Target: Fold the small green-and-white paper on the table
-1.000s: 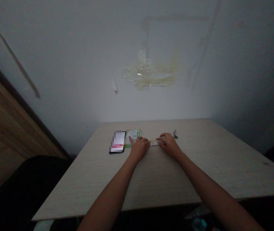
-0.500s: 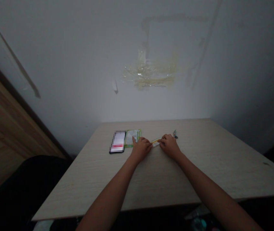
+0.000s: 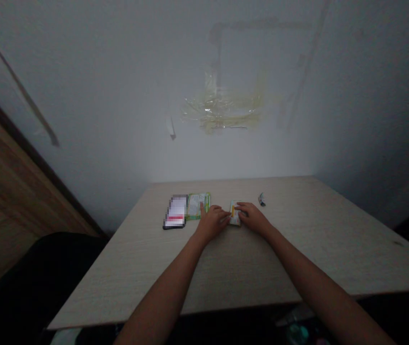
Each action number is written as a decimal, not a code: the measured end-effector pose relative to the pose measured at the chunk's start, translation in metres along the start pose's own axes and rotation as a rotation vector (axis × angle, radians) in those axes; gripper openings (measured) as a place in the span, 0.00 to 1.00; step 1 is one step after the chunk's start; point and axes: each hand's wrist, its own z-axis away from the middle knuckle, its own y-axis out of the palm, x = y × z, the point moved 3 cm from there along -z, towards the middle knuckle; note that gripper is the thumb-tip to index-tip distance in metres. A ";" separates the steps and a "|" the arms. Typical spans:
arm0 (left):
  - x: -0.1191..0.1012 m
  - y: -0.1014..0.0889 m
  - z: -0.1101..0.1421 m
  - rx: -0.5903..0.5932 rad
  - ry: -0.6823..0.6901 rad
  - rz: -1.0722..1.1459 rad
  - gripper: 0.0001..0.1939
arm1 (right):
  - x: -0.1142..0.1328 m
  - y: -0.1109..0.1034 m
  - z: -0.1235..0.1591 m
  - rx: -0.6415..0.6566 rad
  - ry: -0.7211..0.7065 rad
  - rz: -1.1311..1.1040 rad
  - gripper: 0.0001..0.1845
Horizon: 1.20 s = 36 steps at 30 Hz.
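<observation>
A small white packet (image 3: 235, 221) with an orange stripe lies between my hands near the middle of the table, turned lengthwise. My left hand (image 3: 211, 222) has its fingertips closed on the packet's left edge, with the thumb pointing away towards a green-edged printed packet (image 3: 196, 205). From the other side, my right hand (image 3: 255, 218) pinches the right edge, its curled fingers covering part of the surface. Whatever lies under the fingers is hidden.
A smartphone (image 3: 176, 210) with a lit screen lies left of the green-edged packet. Behind my right hand is a small crumpled wrapper (image 3: 261, 200). The wooden table (image 3: 240, 273) meets a wall (image 3: 226, 153) with peeling tape (image 3: 222, 111).
The white packet has turned from lying crosswise to lengthwise, showing more of its face and the orange stripe. My left hand has shifted slightly right, closer to my right hand.
</observation>
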 end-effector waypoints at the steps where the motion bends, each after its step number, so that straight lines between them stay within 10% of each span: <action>1: 0.001 -0.001 0.000 -0.010 -0.013 -0.015 0.13 | 0.001 0.000 0.000 0.011 -0.007 -0.028 0.19; 36: 0.009 -0.004 0.000 0.034 -0.056 -0.168 0.10 | 0.016 0.002 0.001 0.048 -0.327 0.011 0.16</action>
